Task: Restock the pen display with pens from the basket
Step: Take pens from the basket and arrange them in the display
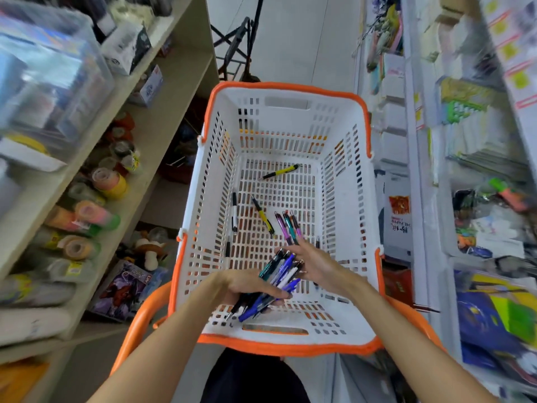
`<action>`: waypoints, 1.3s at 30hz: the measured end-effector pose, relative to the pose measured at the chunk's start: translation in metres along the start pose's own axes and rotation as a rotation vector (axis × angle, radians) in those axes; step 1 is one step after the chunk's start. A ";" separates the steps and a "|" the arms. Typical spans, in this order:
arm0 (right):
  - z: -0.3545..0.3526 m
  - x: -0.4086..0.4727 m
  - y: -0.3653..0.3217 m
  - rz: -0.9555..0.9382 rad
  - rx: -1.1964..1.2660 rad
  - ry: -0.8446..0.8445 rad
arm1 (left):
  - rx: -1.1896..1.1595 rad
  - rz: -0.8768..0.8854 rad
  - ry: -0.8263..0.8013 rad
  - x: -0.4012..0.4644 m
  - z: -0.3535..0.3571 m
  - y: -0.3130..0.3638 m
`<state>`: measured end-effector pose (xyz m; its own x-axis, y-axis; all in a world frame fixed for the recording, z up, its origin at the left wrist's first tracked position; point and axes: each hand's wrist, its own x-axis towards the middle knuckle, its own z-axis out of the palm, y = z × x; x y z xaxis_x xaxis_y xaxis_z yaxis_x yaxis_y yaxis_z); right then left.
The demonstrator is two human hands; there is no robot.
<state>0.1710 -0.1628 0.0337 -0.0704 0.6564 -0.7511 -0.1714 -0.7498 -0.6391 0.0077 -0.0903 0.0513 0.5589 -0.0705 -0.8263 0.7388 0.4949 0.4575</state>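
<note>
Left hand: the left hand [247, 286] curled round a bundle of pens [273, 282], gripping it near the tips, which pointed toward 7 o'clock.
Right hand: the right hand [315, 264] lay against the upper ends of the same bundle, at 2 o'clock from the left hand; its fingers were partly bent over the clip ends, and whether they pinched a pen or only touched them could not be told.
Bundle: blue, white, teal and dark barrels lay fanned out between the two hands, above the near part of the basket floor.
Basket: a white slotted basket [343, 216] with an orange rim sat under both hands, its orange handles [136, 324] folded down past the near corners.
Loose pens: three pens in purple and teal [286, 226] lay side by side on the basket floor at 12 o'clock from the right hand, their near ends just at its fingertips.
Yellow pens: one yellow-and-black pen [263, 218] lay at 11 o'clock from the right hand; a second yellow pen [280, 171] lay well apart, near the far wall.
White pen: a white-and-black pen [234, 212] lay near the left wall, at 12 o'clock from the left hand.
Shelves: a beige shelf unit [162, 117] with tape rolls [110, 181] stood at 9 o'clock of the basket; blurred white racks of stationery [479, 146] stood at 3 o'clock.
</note>
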 end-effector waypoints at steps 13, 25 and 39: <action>0.103 -0.033 -0.118 -0.234 -0.247 -0.145 | -0.418 0.319 0.189 -0.143 -0.010 -0.025; 0.360 -0.070 -0.142 -0.416 -0.697 -0.297 | -0.923 0.679 0.784 -0.320 -0.024 -0.192; 0.580 -0.126 -0.130 -0.557 -0.801 -0.370 | -0.941 0.819 1.138 -0.474 -0.033 -0.321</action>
<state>-0.3678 -0.0992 0.3069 -0.5014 0.8096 -0.3053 0.4202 -0.0805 -0.9038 -0.5071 -0.1868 0.2851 -0.1918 0.8556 -0.4807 -0.2864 0.4197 0.8613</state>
